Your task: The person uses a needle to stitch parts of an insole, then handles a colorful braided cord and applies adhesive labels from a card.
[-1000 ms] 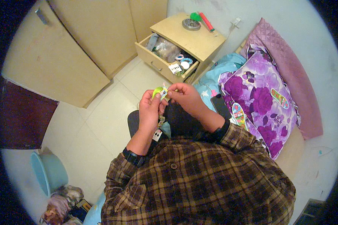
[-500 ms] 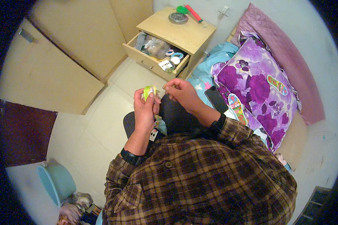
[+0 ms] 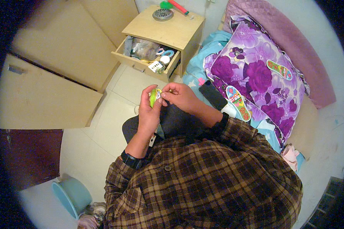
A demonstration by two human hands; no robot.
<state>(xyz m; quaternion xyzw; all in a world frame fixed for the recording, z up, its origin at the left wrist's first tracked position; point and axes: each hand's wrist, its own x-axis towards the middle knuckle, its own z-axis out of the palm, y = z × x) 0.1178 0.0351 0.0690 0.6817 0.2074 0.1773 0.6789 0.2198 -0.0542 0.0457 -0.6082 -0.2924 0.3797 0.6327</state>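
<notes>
My left hand (image 3: 149, 114) is closed around a small bundle of yellow-green thread (image 3: 153, 98), with a whitish part on its right side. My right hand (image 3: 181, 97) meets it there, thumb and forefinger pinched on the pale edge of the bundle. The strand between those fingertips is too fine to make out. Both hands are above my dark-trousered lap (image 3: 176, 124). Below my left hand, partly hidden by the wrist, lie a white card (image 3: 152, 140) with dark marks and a bit of grey-blue cloth (image 3: 159, 131).
Ahead stands a wooden nightstand (image 3: 179, 28), its drawer (image 3: 145, 68) pulled out and full of small things. On the bed to the right are a black phone (image 3: 213, 94), a purple flowered pillow (image 3: 258, 76) and two patterned insoles (image 3: 237, 103). A blue tub (image 3: 74, 196) stands lower left.
My right hand has moved left, from beside the bundle to touching it. The bundle has turned in my left hand and shows more green strands. The whole view has shifted slightly.
</notes>
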